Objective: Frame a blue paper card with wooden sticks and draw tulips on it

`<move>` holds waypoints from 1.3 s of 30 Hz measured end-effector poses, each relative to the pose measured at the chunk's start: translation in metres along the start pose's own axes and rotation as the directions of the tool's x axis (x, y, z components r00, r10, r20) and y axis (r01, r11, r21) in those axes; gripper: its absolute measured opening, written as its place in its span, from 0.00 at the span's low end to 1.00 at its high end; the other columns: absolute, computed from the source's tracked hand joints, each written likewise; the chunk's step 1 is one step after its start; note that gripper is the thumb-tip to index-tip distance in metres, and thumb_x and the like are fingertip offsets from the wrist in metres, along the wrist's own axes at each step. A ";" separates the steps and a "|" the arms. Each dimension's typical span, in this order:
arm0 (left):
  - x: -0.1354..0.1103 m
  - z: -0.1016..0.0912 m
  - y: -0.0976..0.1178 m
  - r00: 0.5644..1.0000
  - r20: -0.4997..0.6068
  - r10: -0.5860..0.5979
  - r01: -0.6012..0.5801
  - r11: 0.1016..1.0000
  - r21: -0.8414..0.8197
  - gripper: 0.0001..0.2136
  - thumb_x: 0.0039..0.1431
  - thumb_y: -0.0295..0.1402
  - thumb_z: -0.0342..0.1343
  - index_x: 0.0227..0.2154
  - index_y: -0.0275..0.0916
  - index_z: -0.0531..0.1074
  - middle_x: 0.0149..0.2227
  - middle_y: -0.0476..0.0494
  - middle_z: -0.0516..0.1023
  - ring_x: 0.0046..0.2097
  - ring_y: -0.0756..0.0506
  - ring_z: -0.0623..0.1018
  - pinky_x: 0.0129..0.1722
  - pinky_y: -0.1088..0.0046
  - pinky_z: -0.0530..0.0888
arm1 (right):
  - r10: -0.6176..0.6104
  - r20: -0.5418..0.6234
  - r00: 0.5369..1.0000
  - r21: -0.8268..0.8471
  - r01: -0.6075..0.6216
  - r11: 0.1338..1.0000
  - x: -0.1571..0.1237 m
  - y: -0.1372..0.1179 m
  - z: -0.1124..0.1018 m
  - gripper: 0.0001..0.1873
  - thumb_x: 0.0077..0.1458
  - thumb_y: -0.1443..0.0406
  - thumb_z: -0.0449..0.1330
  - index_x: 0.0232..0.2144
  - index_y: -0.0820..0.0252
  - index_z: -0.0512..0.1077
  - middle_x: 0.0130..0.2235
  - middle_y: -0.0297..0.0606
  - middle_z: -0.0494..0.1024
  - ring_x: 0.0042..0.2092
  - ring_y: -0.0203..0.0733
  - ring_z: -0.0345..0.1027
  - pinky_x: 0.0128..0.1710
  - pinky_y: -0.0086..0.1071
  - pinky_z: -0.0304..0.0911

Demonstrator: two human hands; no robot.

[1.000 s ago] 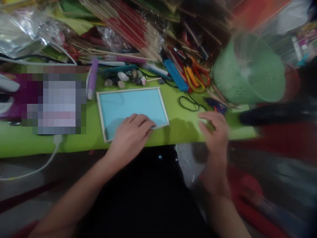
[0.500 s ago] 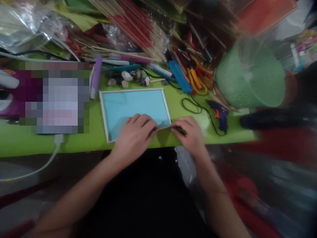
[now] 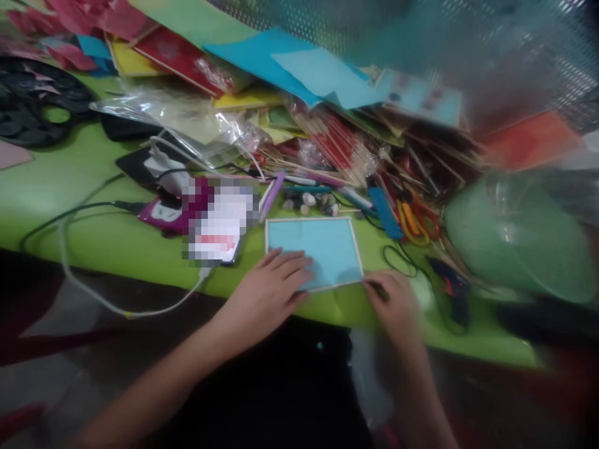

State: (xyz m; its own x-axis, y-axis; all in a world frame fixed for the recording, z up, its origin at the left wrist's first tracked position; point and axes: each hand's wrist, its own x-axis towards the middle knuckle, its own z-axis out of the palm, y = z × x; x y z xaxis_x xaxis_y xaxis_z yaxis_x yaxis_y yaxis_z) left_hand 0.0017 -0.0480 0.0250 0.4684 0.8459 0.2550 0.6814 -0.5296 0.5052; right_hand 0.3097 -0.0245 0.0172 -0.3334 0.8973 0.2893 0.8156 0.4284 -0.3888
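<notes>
- Blue panel [image 3: 327, 246]: lies flat on the green worktop [image 3: 51, 199], close to its near edge and roughly midway along it. Pale stick edging [image 3: 356, 249] shows on the sides not covered by the hand.
- Left hand [image 3: 266, 290]: fingers extended, loosely together, palm down over the panel's near left corner. Laid on it, not gripping. Covers that corner and part of the near strip.
- Right hand [image 3: 395, 302]: thumb and forefinger narrow, tips at the panel's near right corner. Can't tell if they actually pinch the edging; too blurred.
- Handling, my read: very light, probably card or stiff paper. Face likely bends; sticks should give the rim some stiffness. Would slide easily on the smooth top, so a flat palm makes a decent hold-down.
- Weak spots, likely: corners where strips meet, plus the thin sticks. Twisting could pop a joint.
- Best hold: rim, thumb and finger on opposite long strips, or both short sides together. Don't press mid-face, may dent.
- Nearby: glue gun [image 3: 450, 287] right of the right hand, toward the worktop's right end, cord looping back. Pebbles [image 3: 309, 201] just beyond the panel's far strip. Blue cutter [image 3: 386, 212] and scissors [image 3: 414, 221] off its far right corner. Purple pen [image 3: 272, 196] off the far left corner.
</notes>
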 end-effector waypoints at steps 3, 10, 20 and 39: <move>-0.012 -0.003 -0.012 0.999 -0.003 -0.048 0.048 0.997 0.056 0.15 0.72 0.32 0.57 0.59 0.46 0.72 0.68 0.45 0.74 0.72 0.37 0.68 0.72 0.44 0.61 | -0.017 -0.034 0.999 -0.042 0.015 0.999 0.003 0.004 0.000 0.07 0.69 0.61 0.61 0.41 0.54 0.79 0.41 0.40 0.82 0.46 0.48 0.75 0.48 0.41 0.70; -0.019 0.003 -0.009 0.998 0.025 -0.064 0.062 0.995 0.076 0.18 0.73 0.38 0.57 0.62 0.48 0.72 0.70 0.47 0.72 0.69 0.37 0.71 0.70 0.45 0.61 | 0.036 -0.044 0.998 -0.065 -0.039 0.997 0.007 0.007 -0.001 0.08 0.69 0.59 0.60 0.44 0.55 0.77 0.41 0.40 0.81 0.39 0.45 0.76 0.42 0.39 0.72; -0.010 -0.011 -0.002 0.999 -0.039 0.026 -0.023 0.997 0.079 0.15 0.74 0.37 0.55 0.58 0.44 0.76 0.61 0.43 0.81 0.54 0.39 0.81 0.51 0.56 0.73 | 0.160 -0.029 0.987 -0.088 -0.162 0.983 0.005 -0.004 -0.010 0.18 0.68 0.54 0.61 0.55 0.55 0.76 0.52 0.49 0.78 0.44 0.50 0.76 0.46 0.46 0.74; -0.013 -0.005 0.006 0.996 0.007 0.088 -0.085 0.977 -0.195 0.11 0.71 0.31 0.58 0.53 0.42 0.78 0.55 0.43 0.84 0.53 0.42 0.83 0.54 0.61 0.79 | -0.147 0.270 0.951 -0.095 0.178 0.979 0.033 -0.019 0.002 0.22 0.73 0.59 0.54 0.64 0.56 0.73 0.61 0.47 0.79 0.60 0.56 0.71 0.61 0.53 0.68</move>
State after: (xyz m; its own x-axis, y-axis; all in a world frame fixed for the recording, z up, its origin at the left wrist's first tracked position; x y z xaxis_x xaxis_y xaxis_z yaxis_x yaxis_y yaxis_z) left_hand -0.0036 -0.0613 0.0291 0.5303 0.7958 0.2924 0.5167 -0.5768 0.6327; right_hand 0.2824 -0.0027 0.0328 -0.5650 0.8195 0.0959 0.7844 0.5695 -0.2457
